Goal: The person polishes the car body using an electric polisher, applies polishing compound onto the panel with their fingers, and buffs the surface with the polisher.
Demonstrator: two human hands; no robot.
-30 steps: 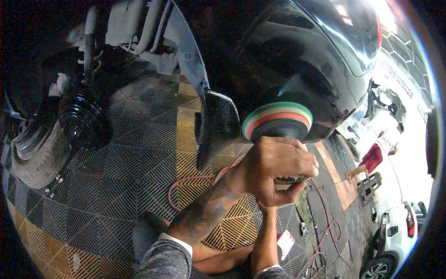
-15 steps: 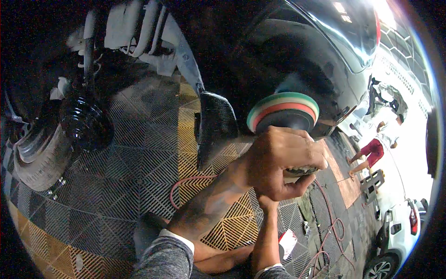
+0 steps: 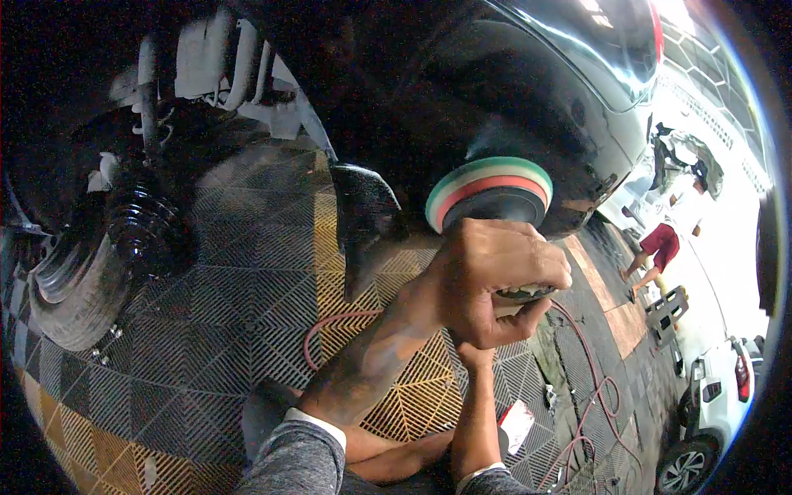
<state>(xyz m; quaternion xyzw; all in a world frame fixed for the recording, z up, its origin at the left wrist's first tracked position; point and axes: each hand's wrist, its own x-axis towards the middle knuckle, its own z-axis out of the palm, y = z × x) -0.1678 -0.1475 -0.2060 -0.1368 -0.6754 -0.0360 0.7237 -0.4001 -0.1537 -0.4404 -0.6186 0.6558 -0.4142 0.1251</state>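
Heather-grey sleeves [image 3: 301, 452], white cuffs [image 3: 318, 426], all below the grip. Dark tattoo-like markings [image 3: 363, 363] on left forearm [image 3: 388, 338], between grip and cuff.

Floor: black-and-yellow slatted tiles [image 3: 239, 330]. Far left, dusty grey rubber tyre [image 3: 87, 313]. Lower right, white car with red tail light [image 3: 720, 400]; above it, grey slotted block [image 3: 667, 315], near a person in red shorts [image 3: 662, 241]. Red-and-white packet [image 3: 517, 424] on floor.

Hard white glare washes out the right side, where hexagonal ceiling lights [image 3: 701, 49] glow and streak across the glossy black car body [image 3: 528, 99], while the upper left sinks into grainy shadow and the fisheye edges curve into dark corners.
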